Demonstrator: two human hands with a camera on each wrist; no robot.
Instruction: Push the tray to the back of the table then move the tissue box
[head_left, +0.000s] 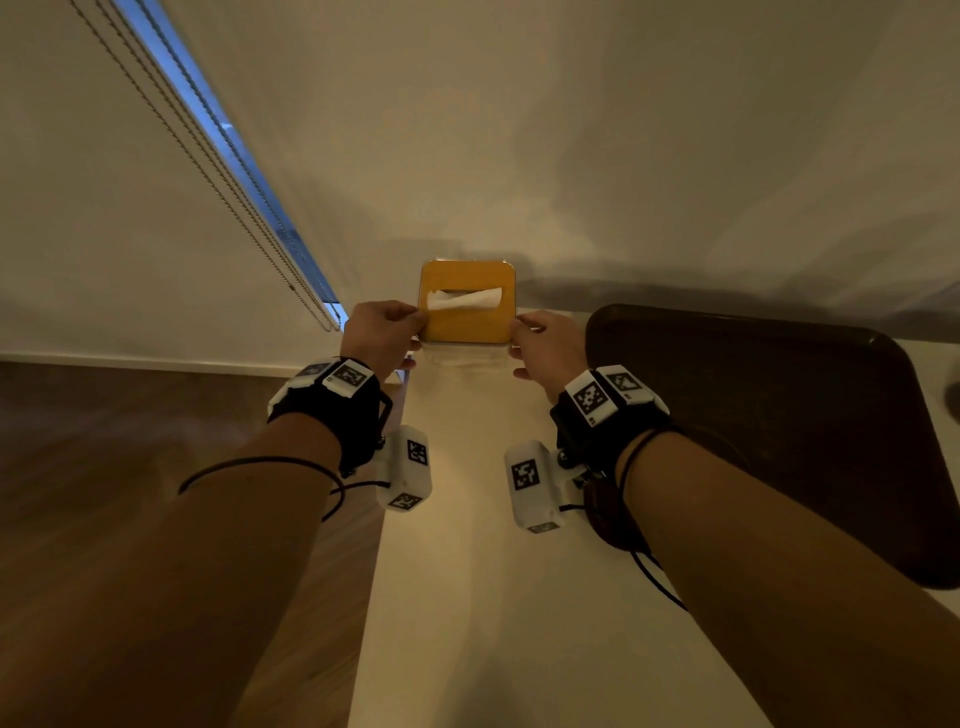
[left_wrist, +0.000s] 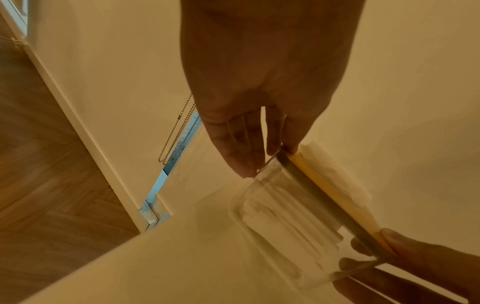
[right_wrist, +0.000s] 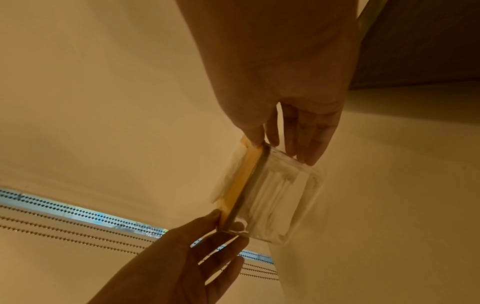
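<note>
Just left of the dark tray (head_left: 769, 441), the tissue box (head_left: 467, 304) is pinched at its yellow lid's edges by the left hand (head_left: 382, 332) and right hand (head_left: 548, 345), and should be kept level with even pressure.

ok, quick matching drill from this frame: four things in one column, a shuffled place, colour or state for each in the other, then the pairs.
Things:
1. tissue box
2. tray
3. left hand
4. right hand

States:
A. dark brown, lying flat on the table, to the right of the box
B. grips the box's right edge
C. clear body with a yellow lid, a white tissue sticking out of the slot
D. grips the box's left edge

Pairs: 1-C, 2-A, 3-D, 4-B
</note>
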